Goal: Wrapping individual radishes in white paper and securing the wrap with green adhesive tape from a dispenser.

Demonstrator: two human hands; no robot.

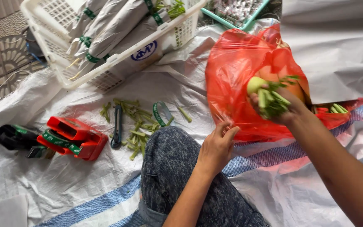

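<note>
My right hand (pixel 280 107) grips a bunch of cut green stems (pixel 272 101) at the mouth of a red plastic bag (pixel 236 80). My left hand (pixel 217 147) pinches the bag's near edge, just above my knee in dark grey jeans (pixel 173 168). More green stem ends (pixel 337 109) lie in the bag's fold to the right.
Green stem trimmings (pixel 137 126) and a dark utility knife (pixel 117 126) lie on the white woven sheet (pixel 64 185). A red tape dispenser (pixel 74 138) with green tape sits at left. A white basket (pixel 106 71) holds paper-wrapped bundles at the back.
</note>
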